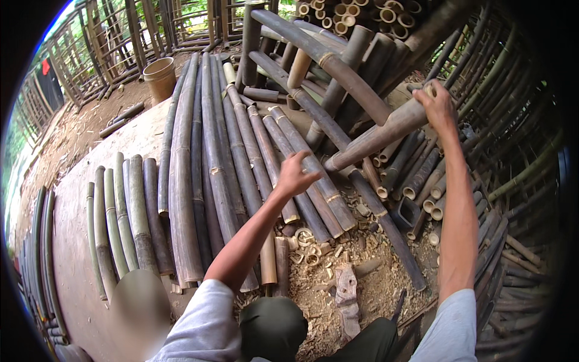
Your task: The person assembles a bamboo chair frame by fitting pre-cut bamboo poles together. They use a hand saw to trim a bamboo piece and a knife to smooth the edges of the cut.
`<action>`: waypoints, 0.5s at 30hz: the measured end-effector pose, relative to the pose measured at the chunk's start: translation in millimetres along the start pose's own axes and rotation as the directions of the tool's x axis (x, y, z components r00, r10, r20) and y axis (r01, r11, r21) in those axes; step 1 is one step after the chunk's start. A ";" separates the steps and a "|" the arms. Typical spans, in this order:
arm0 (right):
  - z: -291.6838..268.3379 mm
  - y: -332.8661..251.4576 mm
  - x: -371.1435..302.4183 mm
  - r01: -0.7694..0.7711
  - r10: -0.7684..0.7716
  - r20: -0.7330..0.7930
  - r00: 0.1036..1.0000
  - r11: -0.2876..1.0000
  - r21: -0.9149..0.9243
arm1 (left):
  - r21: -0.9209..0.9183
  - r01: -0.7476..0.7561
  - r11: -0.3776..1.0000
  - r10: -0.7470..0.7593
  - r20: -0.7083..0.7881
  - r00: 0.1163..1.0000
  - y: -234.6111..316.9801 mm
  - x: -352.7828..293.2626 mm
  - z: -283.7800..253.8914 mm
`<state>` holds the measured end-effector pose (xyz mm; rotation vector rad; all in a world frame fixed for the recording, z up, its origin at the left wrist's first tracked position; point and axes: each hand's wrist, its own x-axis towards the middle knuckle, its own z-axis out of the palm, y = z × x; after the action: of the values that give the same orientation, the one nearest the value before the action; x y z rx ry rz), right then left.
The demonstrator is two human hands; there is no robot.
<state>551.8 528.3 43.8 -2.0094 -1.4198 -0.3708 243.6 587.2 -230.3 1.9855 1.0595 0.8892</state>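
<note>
My right hand point(437, 108), its fingers closed, grips the upper end of a thick brown bamboo piece point(380, 136). The piece slants down to the left, and its lower end is close to the bamboo poles lying in front of me. My left hand point(295, 175) is held over those poles with thumb and fingers apart and nothing in it. Just beside it lies a dark bamboo pole point(319, 181), one of several side by side with cut ends toward me. Whether the left fingers touch a pole, I cannot tell.
Shorter greenish poles point(142, 211) lie at the left on a pale board point(72, 241). A bamboo frame point(338, 72) stands ahead, with cut pieces point(422, 181) piled at right. Chips surround a notched wooden block point(347, 295). A bucket point(160, 78) stands far left.
</note>
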 end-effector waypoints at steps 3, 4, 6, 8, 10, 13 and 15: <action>25.6 -38.8 49.1 0.030 -0.031 0.057 0.998 0.999 0.011 | 0.300 0.343 0.890 -0.267 -0.266 0.926 -84.2 -27.1 -55.6; 33.7 -68.7 52.8 -0.021 0.016 0.101 0.995 0.998 0.052 | 0.391 0.481 0.785 -0.352 -0.357 0.865 -116.1 -34.3 -77.4; 42.7 -79.4 66.9 -0.001 -0.002 0.080 0.997 0.999 0.034 | 0.441 0.516 0.734 -0.342 -0.416 0.842 -156.3 -44.8 -94.3; 50.0 -56.8 87.2 0.033 -0.033 -0.019 0.999 0.999 -0.003 | 0.591 0.437 0.678 -0.199 -0.425 0.883 -182.2 -49.2 -83.9; 62.2 -57.3 80.9 -0.042 0.044 -0.067 0.997 0.999 0.030 | 0.605 0.435 0.667 -0.189 -0.428 0.884 -184.5 -55.4 -82.0; 84.9 -27.3 68.4 -0.095 0.145 -0.147 0.978 0.949 0.302 | 0.496 0.505 0.706 -0.287 -0.452 0.845 -170.3 -50.8 -89.7; 104.9 1.6 40.9 -0.330 0.346 0.094 0.934 0.729 0.600 | 0.500 0.519 0.694 -0.322 -0.428 0.844 -168.1 -49.7 -104.5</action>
<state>555.0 625.6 -12.9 -1.6506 -0.9478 0.2128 72.0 640.9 -326.9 1.9550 2.1141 0.6538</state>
